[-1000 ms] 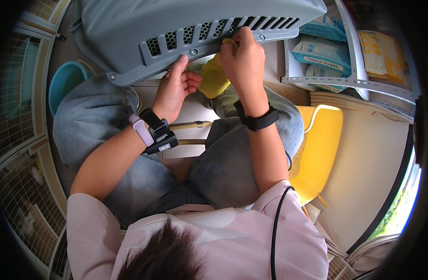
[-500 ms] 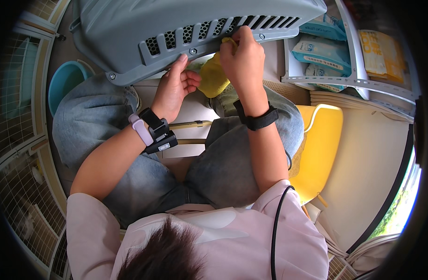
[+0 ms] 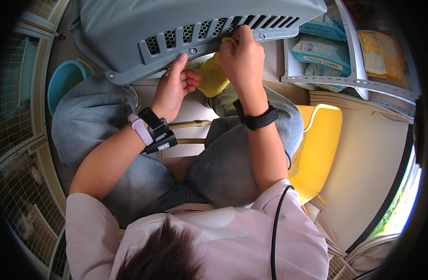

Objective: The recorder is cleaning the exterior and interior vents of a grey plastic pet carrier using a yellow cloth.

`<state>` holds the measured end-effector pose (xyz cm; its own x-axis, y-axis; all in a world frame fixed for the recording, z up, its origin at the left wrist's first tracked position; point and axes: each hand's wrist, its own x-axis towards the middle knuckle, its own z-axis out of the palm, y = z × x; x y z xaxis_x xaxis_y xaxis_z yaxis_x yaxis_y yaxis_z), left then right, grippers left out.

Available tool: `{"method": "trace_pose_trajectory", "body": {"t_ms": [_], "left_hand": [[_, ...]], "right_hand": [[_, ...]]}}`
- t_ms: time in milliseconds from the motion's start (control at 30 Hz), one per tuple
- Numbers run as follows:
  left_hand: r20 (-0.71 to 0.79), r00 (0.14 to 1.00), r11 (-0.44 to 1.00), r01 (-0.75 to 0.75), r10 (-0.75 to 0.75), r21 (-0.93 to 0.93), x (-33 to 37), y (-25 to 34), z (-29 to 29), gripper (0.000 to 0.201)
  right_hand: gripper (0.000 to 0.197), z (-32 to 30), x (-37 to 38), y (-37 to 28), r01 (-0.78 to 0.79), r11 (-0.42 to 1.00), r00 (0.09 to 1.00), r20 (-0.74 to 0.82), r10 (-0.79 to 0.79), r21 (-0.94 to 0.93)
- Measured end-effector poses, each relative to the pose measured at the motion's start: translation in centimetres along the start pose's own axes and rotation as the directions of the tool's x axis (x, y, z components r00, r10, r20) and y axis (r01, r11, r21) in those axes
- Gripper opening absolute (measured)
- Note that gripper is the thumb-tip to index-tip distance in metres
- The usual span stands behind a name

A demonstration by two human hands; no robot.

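A grey plastic pet carrier (image 3: 125, 39) with slotted, mesh-backed vents and screws along its near edge is tilted across the top of the view. My right hand (image 3: 244, 58) pinches a yellow cloth (image 3: 214, 79), with its fingertips at the vent slots. Most of the cloth hangs down below the carrier's edge. To the left of the cloth is my left hand (image 3: 173, 88), holding nothing. Its thumb tip meets the carrier's near edge, and its other fingers are loosely curled, apart from the thumb.
A teal bucket (image 3: 67, 84) stands beyond my left knee, near wire cage doors (image 3: 22, 186). On the right are a white metal shelf (image 3: 358, 81) with blue-white bags (image 3: 321, 53) and a yellow chair (image 3: 323, 140). A black cable (image 3: 275, 228) runs over my right shoulder.
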<state>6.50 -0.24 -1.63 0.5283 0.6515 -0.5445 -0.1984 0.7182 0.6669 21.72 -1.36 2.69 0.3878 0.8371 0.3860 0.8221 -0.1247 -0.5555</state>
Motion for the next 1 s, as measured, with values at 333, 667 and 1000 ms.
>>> {"method": "trace_pose_trajectory", "body": {"t_ms": [333,667,1000], "left_hand": [[0.01,1.0,1.0,-0.003,0.002,0.0,0.0,0.0,0.1,0.066],[0.001,1.0,0.999,-0.023,0.023,-0.027,0.0,0.2,0.0,0.062],[0.001,0.999,0.988,-0.054,0.054,-0.145,0.3,0.5,-0.7,0.041]], "right_hand": [[0.011,0.0,0.0,0.1,0.01,1.0,1.0,-0.003,-0.01,-0.001],[0.01,0.0,0.0,0.2,0.026,1.0,1.0,-0.013,-0.026,0.014],[0.012,-0.1,0.1,0.8,0.005,0.999,1.0,-0.002,-0.005,0.054]]}}
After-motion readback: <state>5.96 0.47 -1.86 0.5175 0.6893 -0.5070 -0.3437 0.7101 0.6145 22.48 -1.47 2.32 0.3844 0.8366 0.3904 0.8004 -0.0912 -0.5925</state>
